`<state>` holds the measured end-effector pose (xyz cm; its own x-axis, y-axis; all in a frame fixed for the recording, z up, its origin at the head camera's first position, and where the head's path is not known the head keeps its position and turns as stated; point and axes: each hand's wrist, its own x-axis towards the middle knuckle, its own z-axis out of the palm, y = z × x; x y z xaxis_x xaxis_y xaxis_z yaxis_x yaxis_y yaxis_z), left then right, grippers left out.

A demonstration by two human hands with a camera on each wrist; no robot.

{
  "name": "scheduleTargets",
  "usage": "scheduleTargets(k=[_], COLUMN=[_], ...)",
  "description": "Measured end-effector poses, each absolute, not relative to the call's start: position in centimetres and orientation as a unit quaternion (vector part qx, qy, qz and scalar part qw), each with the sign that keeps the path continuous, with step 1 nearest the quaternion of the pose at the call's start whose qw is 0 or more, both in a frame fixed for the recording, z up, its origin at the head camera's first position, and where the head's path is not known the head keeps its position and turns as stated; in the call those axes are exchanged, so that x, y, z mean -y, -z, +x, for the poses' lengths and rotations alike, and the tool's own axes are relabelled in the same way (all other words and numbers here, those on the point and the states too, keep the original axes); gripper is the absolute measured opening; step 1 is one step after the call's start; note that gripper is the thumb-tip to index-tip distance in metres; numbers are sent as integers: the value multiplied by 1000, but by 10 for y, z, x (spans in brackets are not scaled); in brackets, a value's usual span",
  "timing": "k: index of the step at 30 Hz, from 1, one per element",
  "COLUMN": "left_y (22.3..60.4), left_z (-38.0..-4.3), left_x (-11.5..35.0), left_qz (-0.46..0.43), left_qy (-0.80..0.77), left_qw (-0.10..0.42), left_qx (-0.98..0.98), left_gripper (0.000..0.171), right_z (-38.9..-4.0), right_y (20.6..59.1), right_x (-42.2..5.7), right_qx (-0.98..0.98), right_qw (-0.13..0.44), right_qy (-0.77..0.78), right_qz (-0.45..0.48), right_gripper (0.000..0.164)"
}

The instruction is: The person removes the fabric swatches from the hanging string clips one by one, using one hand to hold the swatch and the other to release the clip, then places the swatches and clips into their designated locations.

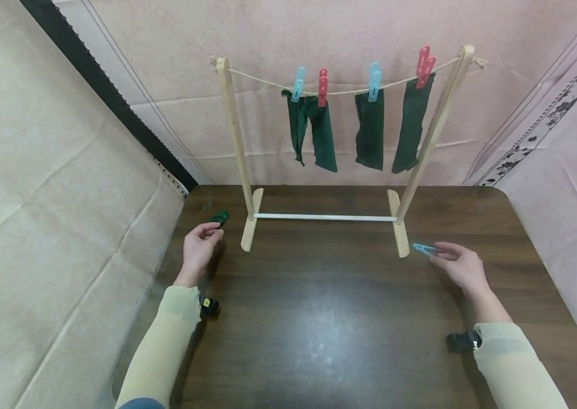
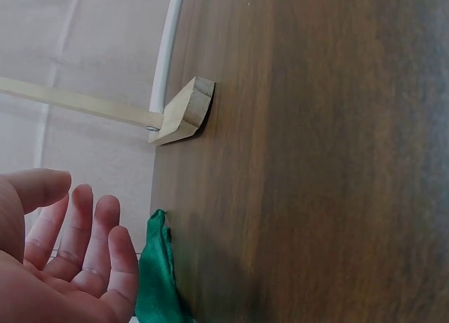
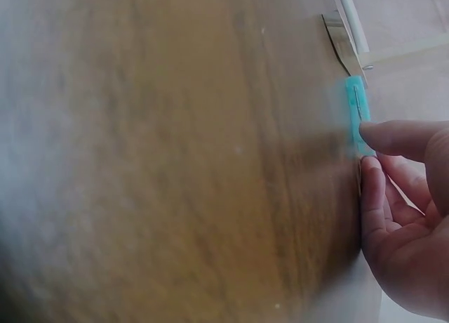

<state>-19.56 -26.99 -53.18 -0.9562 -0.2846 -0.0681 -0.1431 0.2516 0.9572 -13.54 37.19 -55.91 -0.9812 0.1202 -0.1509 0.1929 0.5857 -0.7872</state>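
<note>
At the left of the table my left hand (image 1: 199,250) reaches beside a small crumpled green cloth (image 1: 220,217). In the left wrist view its fingers are loosely bent with thumb apart, and the green cloth (image 2: 158,277) lies just past the fingertips; whether they touch is unclear. My right hand (image 1: 462,268), low over the table's right side, pinches a light blue clothespin (image 1: 423,249) between thumb and fingers. The right wrist view shows the clothespin (image 3: 356,105) at its thumb tip, partly covered by the hand.
A wooden drying rack (image 1: 235,133) with a white bottom bar (image 1: 324,217) stands at the back. On its rope (image 1: 263,81) hang a trouser-shaped dark green cloth (image 1: 323,136) and two green strips (image 1: 370,136), held by blue and red clothespins (image 1: 322,85). Pale fabric (image 1: 63,199) surrounds the table (image 1: 293,295).
</note>
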Motion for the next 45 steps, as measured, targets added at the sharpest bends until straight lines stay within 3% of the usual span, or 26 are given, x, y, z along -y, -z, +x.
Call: scheduleTargets(k=[23, 35, 45], left_y=[527, 525, 524], left_z=[-194, -192, -196], left_x=[270, 269, 267], left_qz=[134, 128, 111], left_qy=[600, 603, 617], left_qw=[50, 50, 65], left_qx=[787, 786, 776], left_gripper=[30, 39, 28], right_z=[-138, -137, -138], right_y=[553, 554, 551], right_x=[-376, -377, -383], right_qx=[-870, -863, -870], right_qw=[71, 72, 77], right_qy=[478, 491, 477], right_qz=[96, 96, 102], right_gripper=[61, 62, 64])
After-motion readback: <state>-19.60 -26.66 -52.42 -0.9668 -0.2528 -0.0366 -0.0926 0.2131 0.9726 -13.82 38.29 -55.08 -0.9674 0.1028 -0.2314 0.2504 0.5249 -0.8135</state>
